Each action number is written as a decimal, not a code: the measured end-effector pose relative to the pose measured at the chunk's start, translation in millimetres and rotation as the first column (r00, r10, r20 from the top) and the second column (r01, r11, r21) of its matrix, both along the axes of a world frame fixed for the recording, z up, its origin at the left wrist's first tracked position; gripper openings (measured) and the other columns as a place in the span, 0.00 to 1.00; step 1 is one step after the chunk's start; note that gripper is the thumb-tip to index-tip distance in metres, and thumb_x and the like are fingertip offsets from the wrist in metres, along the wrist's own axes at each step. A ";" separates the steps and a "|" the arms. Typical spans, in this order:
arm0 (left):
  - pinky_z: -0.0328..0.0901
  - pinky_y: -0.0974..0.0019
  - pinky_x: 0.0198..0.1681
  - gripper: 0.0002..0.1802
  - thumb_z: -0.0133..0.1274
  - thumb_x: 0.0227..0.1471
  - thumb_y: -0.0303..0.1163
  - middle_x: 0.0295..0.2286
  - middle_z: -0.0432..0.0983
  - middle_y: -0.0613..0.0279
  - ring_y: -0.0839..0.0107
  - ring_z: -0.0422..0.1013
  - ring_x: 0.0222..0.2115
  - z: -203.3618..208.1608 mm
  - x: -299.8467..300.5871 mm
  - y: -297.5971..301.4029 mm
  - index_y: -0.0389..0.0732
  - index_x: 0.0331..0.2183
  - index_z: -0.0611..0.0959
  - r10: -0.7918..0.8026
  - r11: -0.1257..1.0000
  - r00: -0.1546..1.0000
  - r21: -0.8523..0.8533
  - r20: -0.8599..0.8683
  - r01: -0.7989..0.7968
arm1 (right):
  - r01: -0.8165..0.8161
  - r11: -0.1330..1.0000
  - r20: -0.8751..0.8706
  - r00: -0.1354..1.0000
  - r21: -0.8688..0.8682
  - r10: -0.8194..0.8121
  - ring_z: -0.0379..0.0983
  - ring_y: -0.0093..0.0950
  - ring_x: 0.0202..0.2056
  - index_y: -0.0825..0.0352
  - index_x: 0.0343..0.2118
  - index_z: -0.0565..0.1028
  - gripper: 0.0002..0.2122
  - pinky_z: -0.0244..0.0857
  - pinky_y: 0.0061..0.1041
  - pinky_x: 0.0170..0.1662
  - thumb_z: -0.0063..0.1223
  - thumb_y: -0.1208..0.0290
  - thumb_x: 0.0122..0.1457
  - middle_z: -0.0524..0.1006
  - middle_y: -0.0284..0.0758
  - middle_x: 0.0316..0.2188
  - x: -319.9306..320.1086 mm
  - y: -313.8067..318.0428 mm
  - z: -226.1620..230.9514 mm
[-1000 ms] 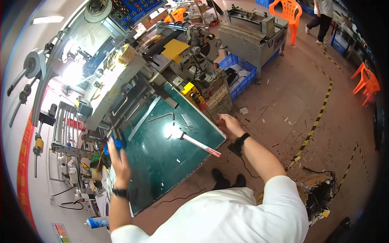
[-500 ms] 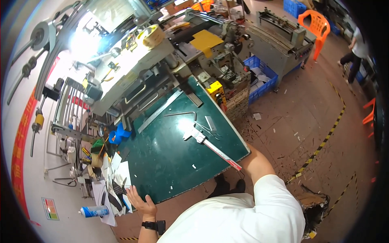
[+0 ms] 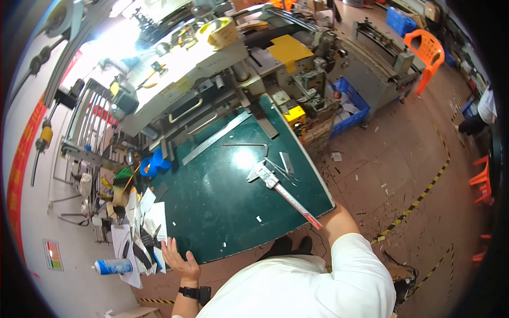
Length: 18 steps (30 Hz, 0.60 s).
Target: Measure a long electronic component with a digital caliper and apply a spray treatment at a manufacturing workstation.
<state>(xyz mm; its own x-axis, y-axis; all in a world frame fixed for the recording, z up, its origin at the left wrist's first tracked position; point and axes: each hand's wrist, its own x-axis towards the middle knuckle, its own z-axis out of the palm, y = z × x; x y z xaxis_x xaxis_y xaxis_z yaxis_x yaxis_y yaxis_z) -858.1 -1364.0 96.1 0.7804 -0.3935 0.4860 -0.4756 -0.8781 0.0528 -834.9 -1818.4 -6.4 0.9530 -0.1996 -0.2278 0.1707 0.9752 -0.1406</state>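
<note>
My left hand (image 3: 180, 259) rests at the near left corner of a green-topped table (image 3: 212, 212), fingers and thumb apart, holding nothing. Loose papers (image 3: 155, 220) lie beside its fingertips. Past the table's right near edge goes my right forearm (image 3: 339, 222); the edge hides that hand. Closest to this arm is a digital caliper (image 3: 286, 195), lying slantwise with its red-tipped end at the near edge. Beyond the caliper are a hex key (image 3: 246, 144), a small flat metal piece (image 3: 287, 162), thin tweezers (image 3: 280, 169) and a long steel ruler (image 3: 216, 138).
A press-like machine (image 3: 185, 79) stands along the table's far side. Blue tape rings (image 3: 155, 163) and a spray can (image 3: 113, 266) are at the left. To the right are a blue crate (image 3: 350, 114), an orange chair (image 3: 426, 55) and a person (image 3: 485, 108) at the far edge.
The whole view has shifted a little, so the table and tools appear slightly moved. My left hand stays at the table corner. The distant person is farther right.
</note>
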 end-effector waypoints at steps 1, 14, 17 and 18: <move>0.49 0.43 0.64 0.29 0.42 0.62 0.42 0.57 0.67 0.42 0.40 0.55 0.63 -0.4 -3.2 2.9 0.31 0.57 0.71 0.015 1.000 1.000 0.002 -0.002 -0.015 | 0.030 0.999 -0.021 0.999 -0.016 -0.031 0.72 0.30 0.50 0.61 0.56 0.69 0.21 0.70 0.33 0.52 0.42 0.51 0.69 0.73 0.38 0.49 -8.0 -2.1 -4.0; 0.51 0.43 0.62 0.27 0.46 0.60 0.40 0.53 0.70 0.43 0.41 0.60 0.59 -0.1 -3.1 3.1 0.30 0.54 0.73 0.007 0.999 1.000 -0.051 -0.011 -0.007 | 0.142 0.957 -0.191 0.962 -0.252 -0.193 0.73 0.28 0.45 0.61 0.51 0.70 0.18 0.71 0.31 0.46 0.44 0.53 0.69 0.74 0.37 0.45 -66.1 13.3 -45.8; 0.52 0.43 0.61 0.27 0.47 0.59 0.39 0.53 0.70 0.43 0.41 0.60 0.59 -0.2 -3.1 3.5 0.31 0.53 0.74 0.011 0.998 1.000 -0.065 -0.008 -0.012 | 0.137 0.936 -0.212 0.954 -0.323 -0.213 0.74 0.28 0.44 0.62 0.50 0.71 0.17 0.71 0.31 0.45 0.44 0.53 0.69 0.75 0.37 0.43 -73.5 10.9 -53.2; 0.52 0.44 0.61 0.27 0.47 0.58 0.39 0.53 0.70 0.43 0.41 0.60 0.59 -0.8 -3.1 4.8 0.31 0.53 0.74 0.013 0.998 1.000 -0.063 -0.007 -0.013 | 0.135 0.929 -0.217 0.951 -0.345 -0.219 0.74 0.28 0.44 0.62 0.50 0.71 0.17 0.71 0.31 0.45 0.44 0.53 0.69 0.75 0.36 0.43 -74.4 9.6 -57.0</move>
<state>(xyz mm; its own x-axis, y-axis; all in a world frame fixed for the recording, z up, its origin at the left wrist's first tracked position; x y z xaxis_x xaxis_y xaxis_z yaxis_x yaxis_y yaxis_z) -861.3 -1359.2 95.3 0.7887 -0.3517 0.5043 -0.4634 -0.8791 0.1117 -909.2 -1808.8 -63.3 0.8164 -0.4622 -0.3462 0.2549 0.8263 -0.5022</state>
